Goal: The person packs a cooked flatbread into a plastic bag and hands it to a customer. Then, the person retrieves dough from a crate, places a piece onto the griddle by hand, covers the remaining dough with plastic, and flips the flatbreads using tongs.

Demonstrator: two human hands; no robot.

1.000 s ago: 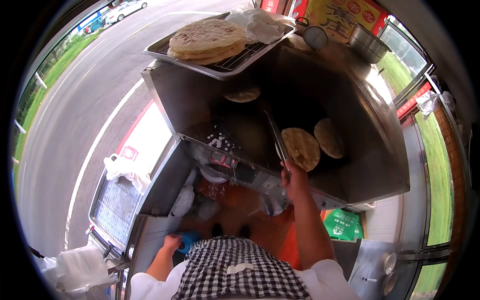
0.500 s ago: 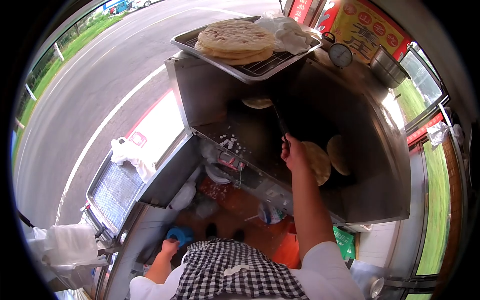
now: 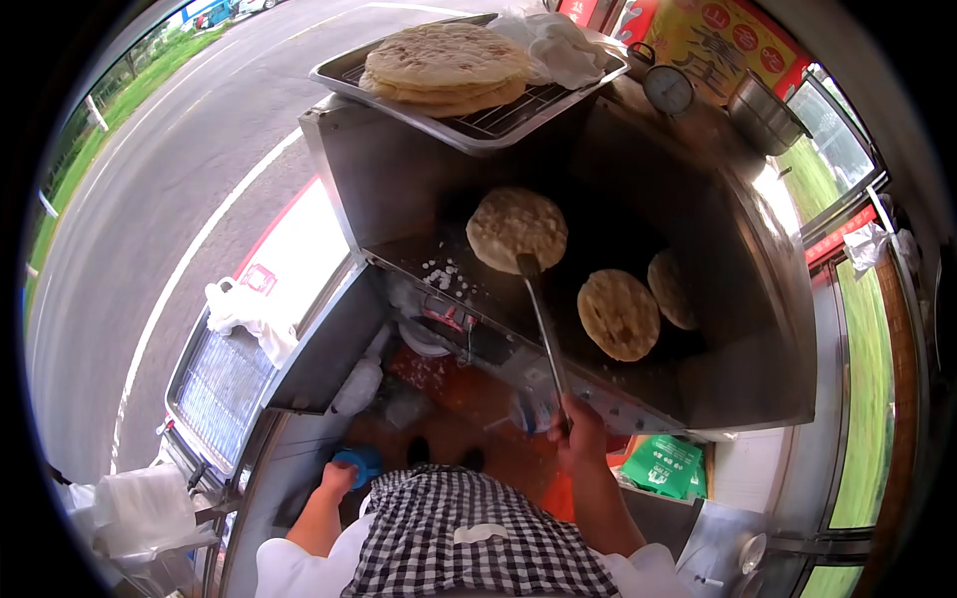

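On the dark griddle inside the steel hood lay one round flatbread (image 3: 516,227), browned in patches, at the far left of the cooking surface (image 3: 598,234). Touching its near edge: the blade end of a long metal spatula (image 3: 541,327), shaft running back toward the person, seemingly long so that the hand stayed clear of the heat. Right hand (image 3: 576,435), fingers clamped around the spatula handle, held low at the front lip of the griddle. Left hand (image 3: 339,478), down by the hip, resting against a small blue object (image 3: 361,461); whether its fingers were closed on it could not be told.

Also on the griddle: two further flatbreads, one near the middle (image 3: 618,314) and one partly behind it to the right (image 3: 673,289), spaced apart from the first, likely so each browned evenly. White crumbs (image 3: 444,274) scattered at the griddle's left corner.

Above, on the hood top: a wire-racked metal tray (image 3: 478,128) carrying a stack of finished flatbreads (image 3: 446,68), raised off the heat, with a white cloth (image 3: 558,45) beside it. Farther right: a round dial gauge (image 3: 667,89) and a steel pot (image 3: 763,115). The person wore a checked apron (image 3: 478,543).
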